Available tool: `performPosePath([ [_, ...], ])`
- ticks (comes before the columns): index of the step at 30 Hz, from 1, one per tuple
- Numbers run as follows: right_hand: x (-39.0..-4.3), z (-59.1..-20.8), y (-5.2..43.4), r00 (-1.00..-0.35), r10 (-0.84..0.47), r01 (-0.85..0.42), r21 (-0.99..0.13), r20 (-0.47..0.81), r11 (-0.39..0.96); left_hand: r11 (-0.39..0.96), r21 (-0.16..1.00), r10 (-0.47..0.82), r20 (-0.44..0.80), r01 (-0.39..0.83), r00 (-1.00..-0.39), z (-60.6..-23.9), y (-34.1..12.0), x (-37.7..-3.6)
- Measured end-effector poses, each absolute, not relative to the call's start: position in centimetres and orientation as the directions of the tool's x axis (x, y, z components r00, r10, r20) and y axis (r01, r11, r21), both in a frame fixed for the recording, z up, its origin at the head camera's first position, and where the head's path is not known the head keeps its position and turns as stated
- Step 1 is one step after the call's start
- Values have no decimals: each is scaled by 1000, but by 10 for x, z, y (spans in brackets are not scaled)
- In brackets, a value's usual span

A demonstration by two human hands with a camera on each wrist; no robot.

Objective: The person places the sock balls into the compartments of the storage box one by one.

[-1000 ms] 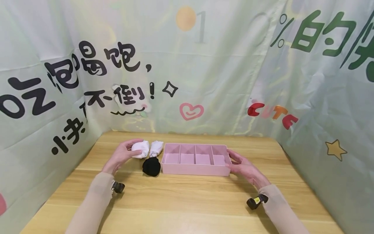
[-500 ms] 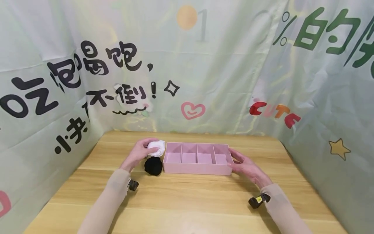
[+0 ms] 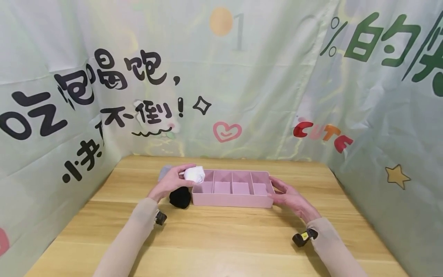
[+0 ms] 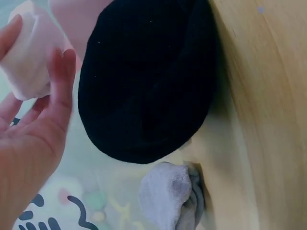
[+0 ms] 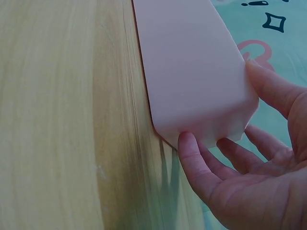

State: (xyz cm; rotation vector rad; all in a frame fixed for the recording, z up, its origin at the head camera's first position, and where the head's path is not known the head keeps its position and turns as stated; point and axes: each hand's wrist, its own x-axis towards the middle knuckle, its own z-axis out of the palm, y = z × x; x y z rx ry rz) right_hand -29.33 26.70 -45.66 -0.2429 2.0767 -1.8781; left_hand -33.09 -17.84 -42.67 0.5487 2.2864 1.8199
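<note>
I held the white sock roll (image 3: pixel 194 174) pinched in my left hand (image 3: pixel 172 181) above the pink tray's (image 3: pixel 231 200) leftmost compartment. My right hand (image 3: pixel 290 199), fingers extended, braced the tray's right end.

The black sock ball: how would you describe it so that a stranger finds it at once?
Find the pink divided tray in the middle of the wooden table. The black sock ball lies on the table just off its left end, below the left hand. It is the only black bundle; the held one is white.
</note>
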Motion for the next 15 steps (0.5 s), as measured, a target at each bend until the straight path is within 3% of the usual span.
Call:
performPosePath([
  [9,-292,-456,270,-932,-341,77,-987,-123,144,368,869,347,201,330,-916,-429,-164,-336],
  [15,-292,-455,268,-931,-343,77,-984,-128,160,423,856,331,160,298,-930,-434,-159,-339],
])
